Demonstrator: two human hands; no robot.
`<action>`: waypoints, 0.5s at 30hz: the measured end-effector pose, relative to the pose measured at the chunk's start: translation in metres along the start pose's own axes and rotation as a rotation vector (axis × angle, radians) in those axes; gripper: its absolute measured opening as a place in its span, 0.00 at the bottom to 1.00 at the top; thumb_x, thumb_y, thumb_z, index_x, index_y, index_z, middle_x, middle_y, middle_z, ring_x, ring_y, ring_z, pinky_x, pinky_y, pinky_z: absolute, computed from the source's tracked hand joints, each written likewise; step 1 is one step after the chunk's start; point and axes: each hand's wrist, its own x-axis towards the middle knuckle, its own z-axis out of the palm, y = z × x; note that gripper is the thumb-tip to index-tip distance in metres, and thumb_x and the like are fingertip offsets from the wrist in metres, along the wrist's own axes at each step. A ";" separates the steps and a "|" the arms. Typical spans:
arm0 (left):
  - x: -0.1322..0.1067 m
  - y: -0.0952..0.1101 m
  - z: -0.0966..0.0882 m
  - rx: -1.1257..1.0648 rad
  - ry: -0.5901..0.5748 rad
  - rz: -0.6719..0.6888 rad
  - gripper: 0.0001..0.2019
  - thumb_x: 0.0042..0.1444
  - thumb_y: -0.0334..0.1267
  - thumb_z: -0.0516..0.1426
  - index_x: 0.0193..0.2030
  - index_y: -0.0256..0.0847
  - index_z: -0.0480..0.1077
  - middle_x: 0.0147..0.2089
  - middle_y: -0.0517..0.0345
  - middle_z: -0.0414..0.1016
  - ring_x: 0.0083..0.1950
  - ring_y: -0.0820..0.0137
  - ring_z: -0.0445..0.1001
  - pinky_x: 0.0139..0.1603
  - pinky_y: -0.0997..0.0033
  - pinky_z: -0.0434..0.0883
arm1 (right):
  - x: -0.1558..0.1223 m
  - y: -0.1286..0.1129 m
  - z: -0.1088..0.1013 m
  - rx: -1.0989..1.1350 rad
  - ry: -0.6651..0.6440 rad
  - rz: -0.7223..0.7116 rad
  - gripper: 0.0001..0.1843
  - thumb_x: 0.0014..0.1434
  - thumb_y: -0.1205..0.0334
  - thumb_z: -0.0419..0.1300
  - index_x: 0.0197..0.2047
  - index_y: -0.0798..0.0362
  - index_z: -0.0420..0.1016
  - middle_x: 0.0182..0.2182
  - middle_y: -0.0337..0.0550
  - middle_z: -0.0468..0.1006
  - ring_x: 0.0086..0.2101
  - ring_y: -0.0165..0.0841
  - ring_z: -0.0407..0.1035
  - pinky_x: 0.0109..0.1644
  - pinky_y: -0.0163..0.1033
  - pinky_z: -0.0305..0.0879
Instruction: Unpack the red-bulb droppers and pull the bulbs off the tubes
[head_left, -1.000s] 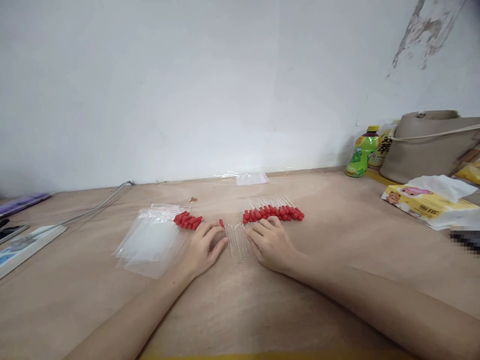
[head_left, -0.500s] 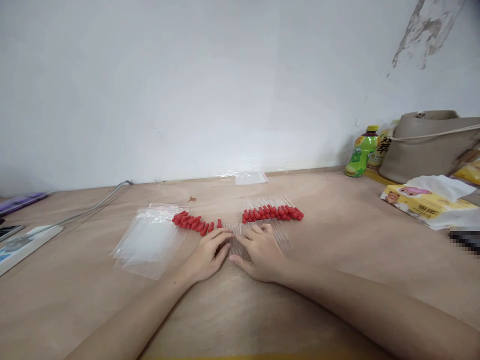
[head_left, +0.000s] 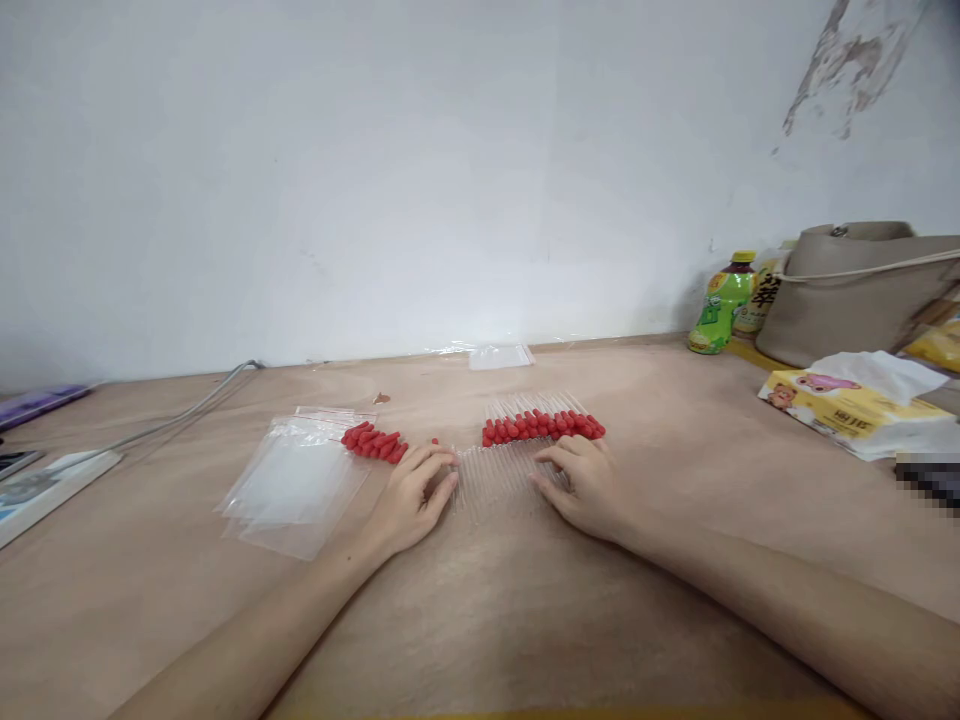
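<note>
A row of clear glass tubes [head_left: 499, 475] lies flat on the wooden table [head_left: 480, 620] between my hands. My left hand [head_left: 411, 497] rests palm down at the row's left end, fingers loosely spread and touching the tubes. My right hand [head_left: 583, 483] lies at the row's right end, fingers stretched toward the tubes. Behind the row, a line of assembled droppers with red bulbs [head_left: 543, 426] sits side by side. A small heap of loose red rubber bulbs [head_left: 373, 442] lies just beyond my left hand, with one stray bulb [head_left: 435, 441] near it.
A stack of clear zip bags [head_left: 292, 480] lies left of the bulbs; another bag [head_left: 501, 355] is by the wall. A power strip [head_left: 45, 485] and cable sit far left. A green bottle [head_left: 720, 303], beige handbag [head_left: 862, 290] and tissue pack [head_left: 855, 405] stand at right.
My hands have moved apart, the right one sliding right, and the clear tubes have spread from a tight bunch into a wide flat row. Some loose bulbs near my left hand shifted.
</note>
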 end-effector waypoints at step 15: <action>0.078 -0.003 0.036 0.188 -0.049 -0.274 0.16 0.52 0.51 0.52 0.26 0.41 0.70 0.35 0.52 0.69 0.44 0.58 0.65 0.45 0.55 0.61 | -0.008 0.023 -0.006 0.021 -0.136 0.354 0.12 0.55 0.57 0.51 0.28 0.51 0.72 0.15 0.33 0.69 0.20 0.29 0.64 0.28 0.34 0.48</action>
